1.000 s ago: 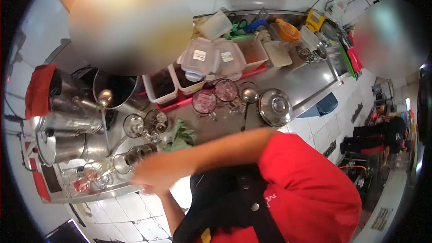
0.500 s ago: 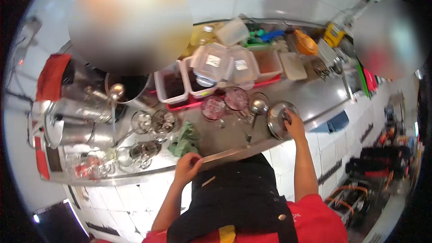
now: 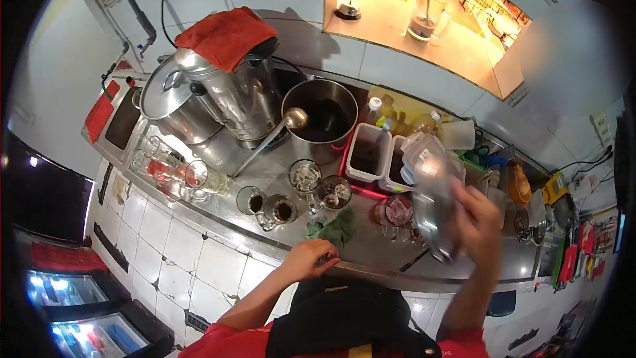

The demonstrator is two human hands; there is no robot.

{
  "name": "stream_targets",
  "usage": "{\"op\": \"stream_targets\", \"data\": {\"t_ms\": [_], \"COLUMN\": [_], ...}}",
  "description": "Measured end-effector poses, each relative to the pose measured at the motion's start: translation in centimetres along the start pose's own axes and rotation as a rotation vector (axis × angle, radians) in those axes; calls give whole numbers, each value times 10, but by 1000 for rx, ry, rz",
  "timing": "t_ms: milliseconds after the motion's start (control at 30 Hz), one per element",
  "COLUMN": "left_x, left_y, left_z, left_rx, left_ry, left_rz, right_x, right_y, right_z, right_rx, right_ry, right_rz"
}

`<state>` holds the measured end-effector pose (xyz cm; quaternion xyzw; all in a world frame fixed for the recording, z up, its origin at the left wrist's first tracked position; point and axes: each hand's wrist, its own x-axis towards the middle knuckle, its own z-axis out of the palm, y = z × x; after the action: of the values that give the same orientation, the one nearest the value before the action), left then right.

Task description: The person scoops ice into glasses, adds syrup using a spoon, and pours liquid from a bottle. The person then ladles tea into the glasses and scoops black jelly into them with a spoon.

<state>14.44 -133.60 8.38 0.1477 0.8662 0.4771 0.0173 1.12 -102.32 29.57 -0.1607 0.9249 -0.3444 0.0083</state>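
My right hand (image 3: 478,222) grips a round metal lid (image 3: 434,215), tilted almost on edge above the counter and blurred by motion. Behind it, glass mugs with pink contents (image 3: 399,211) are partly covered. At the counter's front edge, my left hand (image 3: 309,260) has its fingers curled; what is in them, if anything, is hidden. Just beyond it lies a crumpled green cloth (image 3: 334,228). Close by stand glass mugs with dark contents (image 3: 281,209) and mugs with pale pieces inside (image 3: 334,192).
A large pot of dark liquid (image 3: 322,109) stands at the back, with a ladle (image 3: 295,119) near its rim. Left of it are a metal urn (image 3: 242,103) under a red cloth (image 3: 226,36) and a lidded pot (image 3: 175,103). Plastic tubs (image 3: 368,152) sit to the right.
My right hand has raised the lid off the counter and tilted it. The view has swung left, showing the pot, the urn and the serving window. My left hand stays by the green cloth.
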Motion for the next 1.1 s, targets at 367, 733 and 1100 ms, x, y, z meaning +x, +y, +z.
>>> {"op": "stream_targets", "data": {"t_ms": [367, 733, 1100], "left_x": [-10, -8, 47], "left_y": [29, 13, 42], "left_z": [-27, 14, 49], "left_rx": [-57, -29, 34], "left_ry": [117, -11, -333], "left_rz": [34, -111, 84], "right_x": [274, 74, -148], "right_y": [-42, -56, 202], "right_z": [276, 184, 171], "right_rx": [-215, 163, -775], "right_ry": [-6, 122, -354], "right_rz": [-400, -632, 153]}}
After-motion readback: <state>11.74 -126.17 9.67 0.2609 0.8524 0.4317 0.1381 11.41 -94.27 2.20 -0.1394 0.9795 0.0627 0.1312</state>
